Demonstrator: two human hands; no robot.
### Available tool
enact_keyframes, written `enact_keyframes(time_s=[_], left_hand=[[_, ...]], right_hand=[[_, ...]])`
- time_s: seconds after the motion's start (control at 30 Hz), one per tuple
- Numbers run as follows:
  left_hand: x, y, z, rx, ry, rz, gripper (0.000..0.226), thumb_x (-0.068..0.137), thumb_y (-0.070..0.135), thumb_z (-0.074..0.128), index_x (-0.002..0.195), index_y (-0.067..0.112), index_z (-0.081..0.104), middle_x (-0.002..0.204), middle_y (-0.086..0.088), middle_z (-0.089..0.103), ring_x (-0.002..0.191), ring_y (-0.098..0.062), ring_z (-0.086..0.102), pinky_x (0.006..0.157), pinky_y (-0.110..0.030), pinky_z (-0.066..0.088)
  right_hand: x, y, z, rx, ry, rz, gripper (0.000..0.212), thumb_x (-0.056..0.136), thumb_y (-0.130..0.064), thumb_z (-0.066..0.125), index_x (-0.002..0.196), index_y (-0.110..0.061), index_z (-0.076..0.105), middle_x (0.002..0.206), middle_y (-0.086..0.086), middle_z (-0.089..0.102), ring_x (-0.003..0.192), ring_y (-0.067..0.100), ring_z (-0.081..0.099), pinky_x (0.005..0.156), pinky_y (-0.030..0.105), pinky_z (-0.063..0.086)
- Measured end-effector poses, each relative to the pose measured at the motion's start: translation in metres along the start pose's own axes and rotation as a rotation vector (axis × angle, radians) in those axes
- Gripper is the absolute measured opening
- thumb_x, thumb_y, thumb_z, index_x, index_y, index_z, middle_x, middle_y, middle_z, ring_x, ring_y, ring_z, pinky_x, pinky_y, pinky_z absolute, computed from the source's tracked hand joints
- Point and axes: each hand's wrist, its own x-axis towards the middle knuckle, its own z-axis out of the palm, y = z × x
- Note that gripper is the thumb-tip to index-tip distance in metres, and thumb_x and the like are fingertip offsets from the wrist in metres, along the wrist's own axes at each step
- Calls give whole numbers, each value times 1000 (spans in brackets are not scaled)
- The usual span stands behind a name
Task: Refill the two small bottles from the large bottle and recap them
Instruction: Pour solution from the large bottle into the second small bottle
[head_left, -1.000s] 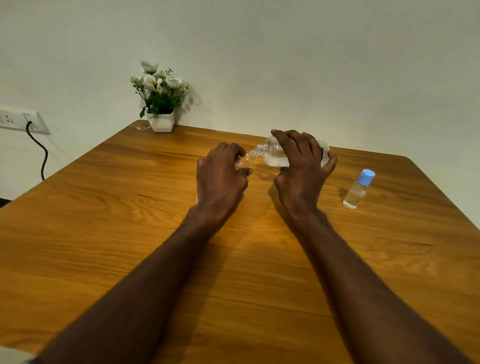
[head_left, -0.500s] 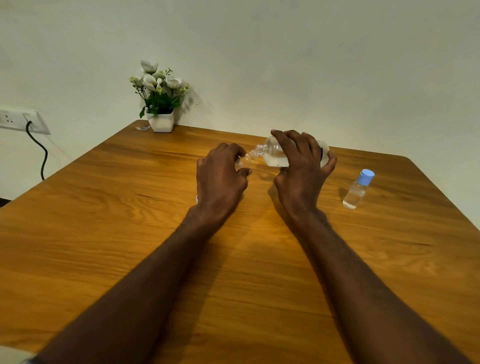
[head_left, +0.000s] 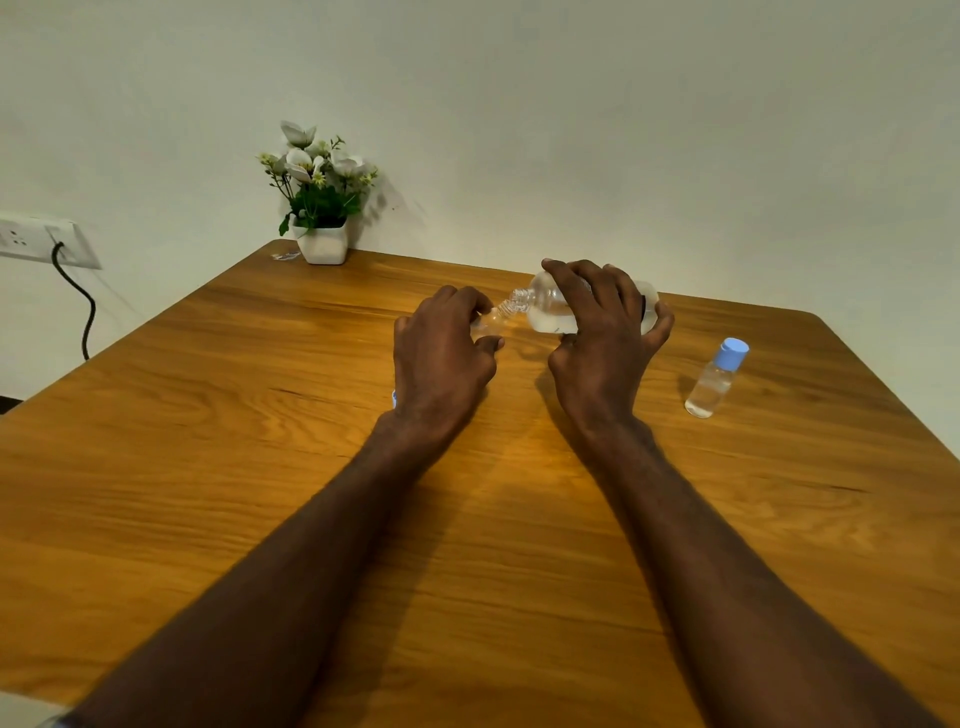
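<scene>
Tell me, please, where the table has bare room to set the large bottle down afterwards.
Bare wood lies between the flower pot and the left hand, and across the near table beside both forearms. It is crowded mid-table: the right hand tips the large bottle into the small open bottle. The capped small bottle stands right.

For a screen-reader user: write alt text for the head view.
The right hand tips a large clear bottle toward a small uncapped bottle gripped by the left hand over a wooden table. A second small bottle with a blue cap stands to the right; a potted flower sits at the far edge.
</scene>
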Motion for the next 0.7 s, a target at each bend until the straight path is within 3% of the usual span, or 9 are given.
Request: enact_keyframes(time_s=[0.23,0.7], left_hand=[[0,0,-1,-8,-7,2,38,83,30,84,117,24,69,112,6,69,102,-14,65,95,-50,52],[0,1,-1,-13,-11,5,38,84,30,84,118,23,69,112,5,70,102,-15,65,94,-50,53]], right_hand=[[0,0,0,-6,2,-1,92,71,0,77,148,-44,50,149,-12,52,146,20,38,118,61,17],[0,0,0,-4,9,-7,93,70,0,78,147,-43,51,148,-11,53,146,20,39,118,59,16]])
